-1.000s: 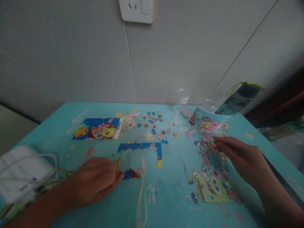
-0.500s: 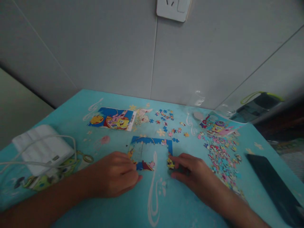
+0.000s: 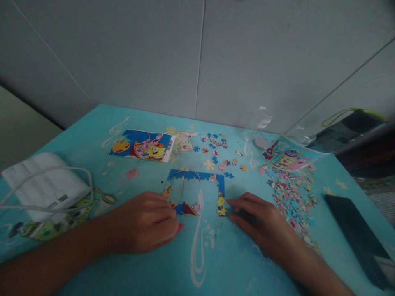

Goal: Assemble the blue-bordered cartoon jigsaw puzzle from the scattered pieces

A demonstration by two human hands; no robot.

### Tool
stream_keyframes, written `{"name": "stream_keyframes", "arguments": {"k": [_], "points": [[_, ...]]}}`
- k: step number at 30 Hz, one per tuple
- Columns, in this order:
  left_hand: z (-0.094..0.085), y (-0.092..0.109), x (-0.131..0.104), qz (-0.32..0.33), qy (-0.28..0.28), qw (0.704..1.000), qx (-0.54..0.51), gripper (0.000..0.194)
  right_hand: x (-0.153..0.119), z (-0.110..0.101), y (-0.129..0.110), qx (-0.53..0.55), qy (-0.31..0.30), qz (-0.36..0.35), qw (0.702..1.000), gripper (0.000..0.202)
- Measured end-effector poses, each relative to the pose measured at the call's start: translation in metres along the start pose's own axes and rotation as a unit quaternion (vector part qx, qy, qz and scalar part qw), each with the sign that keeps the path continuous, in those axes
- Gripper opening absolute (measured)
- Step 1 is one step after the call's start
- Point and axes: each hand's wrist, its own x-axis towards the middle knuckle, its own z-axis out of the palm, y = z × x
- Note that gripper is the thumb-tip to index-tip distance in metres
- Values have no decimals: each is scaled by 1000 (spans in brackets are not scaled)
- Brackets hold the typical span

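Note:
A partly joined jigsaw puzzle frame [image 3: 197,175] lies flat mid-table, with a blue top, a left side, a right side ending in yellow cartoon pieces [image 3: 221,204], and part of a lower edge [image 3: 187,209]. My left hand [image 3: 151,224] rests with curled fingers against its lower left corner, covering some of it; whether anything is under the fingers is hidden. Just right of the yellow pieces is my right hand [image 3: 253,216], thumb and fingers apart, holding nothing. Several loose puzzle pieces [image 3: 216,144] are scattered beyond the frame.
A picture card [image 3: 142,144] lies at the back left. A white power bank [image 3: 49,187] with a cable sits on the left. To the right are a heap of small pieces [image 3: 291,197], another picture sheet [image 3: 290,156] and a dark phone-like slab [image 3: 354,234].
My right hand has let go of the yellow pieces at the frame's right side and drawn slightly right. The left hand stays in place. The view has tilted down a little.

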Motion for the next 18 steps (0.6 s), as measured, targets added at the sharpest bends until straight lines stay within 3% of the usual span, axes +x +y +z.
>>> {"name": "stream_keyframes", "arguments": {"k": [18], "points": [[-2,3,3,-10,7,1000,5,31,1,11,-4,-35,0,-13,999,14]]}}
